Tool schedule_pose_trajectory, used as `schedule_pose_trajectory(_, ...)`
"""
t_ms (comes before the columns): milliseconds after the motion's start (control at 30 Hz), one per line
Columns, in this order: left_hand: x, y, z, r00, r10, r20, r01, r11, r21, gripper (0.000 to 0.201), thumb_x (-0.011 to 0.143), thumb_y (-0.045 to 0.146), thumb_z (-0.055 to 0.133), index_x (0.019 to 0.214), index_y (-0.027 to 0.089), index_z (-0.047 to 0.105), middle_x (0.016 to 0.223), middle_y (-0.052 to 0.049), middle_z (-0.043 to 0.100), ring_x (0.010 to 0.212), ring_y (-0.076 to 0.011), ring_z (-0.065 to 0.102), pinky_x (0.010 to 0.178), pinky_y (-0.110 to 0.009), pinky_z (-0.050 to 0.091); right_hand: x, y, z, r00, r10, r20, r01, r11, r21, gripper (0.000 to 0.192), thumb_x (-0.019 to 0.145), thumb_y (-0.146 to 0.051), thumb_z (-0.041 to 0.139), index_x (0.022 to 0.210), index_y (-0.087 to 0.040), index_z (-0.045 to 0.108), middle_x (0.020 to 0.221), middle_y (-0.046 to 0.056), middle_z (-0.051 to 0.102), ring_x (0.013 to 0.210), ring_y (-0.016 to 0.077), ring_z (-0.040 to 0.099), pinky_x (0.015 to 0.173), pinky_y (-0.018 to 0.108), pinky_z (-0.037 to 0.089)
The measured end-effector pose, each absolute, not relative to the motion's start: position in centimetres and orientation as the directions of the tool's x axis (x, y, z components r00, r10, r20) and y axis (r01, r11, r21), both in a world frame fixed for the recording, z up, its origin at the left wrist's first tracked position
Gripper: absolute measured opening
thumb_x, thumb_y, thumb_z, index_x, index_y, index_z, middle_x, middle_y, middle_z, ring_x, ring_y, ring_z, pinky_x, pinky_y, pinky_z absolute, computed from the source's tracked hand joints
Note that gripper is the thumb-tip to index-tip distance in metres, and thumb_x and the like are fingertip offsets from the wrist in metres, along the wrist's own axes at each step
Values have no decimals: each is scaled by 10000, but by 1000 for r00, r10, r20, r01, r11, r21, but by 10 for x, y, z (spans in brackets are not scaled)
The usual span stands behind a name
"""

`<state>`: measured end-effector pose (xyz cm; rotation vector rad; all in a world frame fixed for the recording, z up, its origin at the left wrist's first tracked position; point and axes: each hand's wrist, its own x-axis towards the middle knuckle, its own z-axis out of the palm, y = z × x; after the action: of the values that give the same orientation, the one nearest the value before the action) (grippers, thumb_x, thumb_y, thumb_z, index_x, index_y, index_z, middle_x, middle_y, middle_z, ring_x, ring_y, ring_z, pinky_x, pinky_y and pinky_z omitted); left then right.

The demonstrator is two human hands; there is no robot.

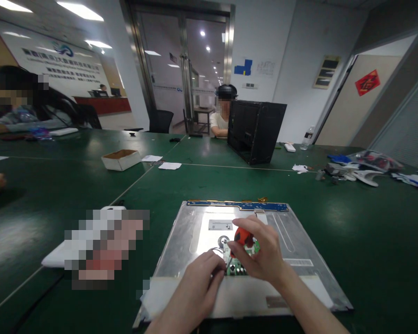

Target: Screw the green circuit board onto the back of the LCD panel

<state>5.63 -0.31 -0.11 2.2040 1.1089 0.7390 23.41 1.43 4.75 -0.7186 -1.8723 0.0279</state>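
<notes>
A silvery metal-backed display panel (pixel 176 253) lies on the table before me, with a narrow blue circuit strip (pixel 216 205) along its far edge. Over its middle, my right hand (pixel 263 248) grips the red and black handle of a screwdriver (pixel 243 236) between thumb and fingers. The shaft slants down toward a green circuit board (pixel 237 270). At that board's left edge is my left hand (pixel 202 280), its thumb and fingertips pinched close to the shaft; what they hold is hidden. Small screws (pixel 227 226) lie on the label above the board.
A blurred-out patch covers a white object (pixel 55 255) on the left. Farther back are an open cardboard box (pixel 121 160), papers (pixel 170 165) and a black casing (pixel 256 132). One person (pixel 219 121) sits opposite, another at far left. Assorted parts (pixel 348 171) lie at right.
</notes>
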Motion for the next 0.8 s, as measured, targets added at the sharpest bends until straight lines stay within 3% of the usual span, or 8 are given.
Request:
schedule_pose_trajectory(133, 56, -3, -2, 504, 837, 212, 525, -492, 694, 104, 800, 103, 484, 791, 183, 549, 834, -35, 609, 763, -188, 554, 659, -276, 391, 235, 16, 46, -244, 488, 838, 472, 815, -337, 338, 831, -236, 606, 1149, -228, 494, 703, -30, 569, 532, 110, 471, 478, 252, 349)
schedule_pose_trajectory(400, 54, -4, -5, 507, 836, 211, 498, -484, 720, 127, 824, 98, 464, 807, 185, 556, 859, -41, 611, 783, -187, 559, 680, -281, 402, 237, 10, 52, -311, 526, 792, 386, 831, -400, 477, 821, -148, 449, 1297, -189, 442, 856, 32, 622, 618, 137, 530, 523, 282, 401)
schedule_pose_trajectory(667, 53, -4, -9, 518, 826, 223, 464, -490, 738, 175, 829, 86, 454, 876, 191, 586, 917, -50, 616, 853, -199, 569, 736, -295, 423, 233, 11, 48, -268, 469, 841, 516, 807, -285, 318, 848, -261, 581, 1147, -225, 482, 748, -14, 590, 536, 115, 494, 474, 258, 357)
schedule_pose_trajectory(800, 53, -4, -8, 511, 827, 235, 460, -494, 737, 174, 833, 96, 454, 878, 194, 591, 920, -50, 617, 858, -198, 569, 741, -294, 428, 235, 11, 48, -293, 483, 825, 483, 820, -308, 341, 854, -281, 561, 1178, -217, 481, 772, -1, 604, 559, 123, 511, 475, 258, 363)
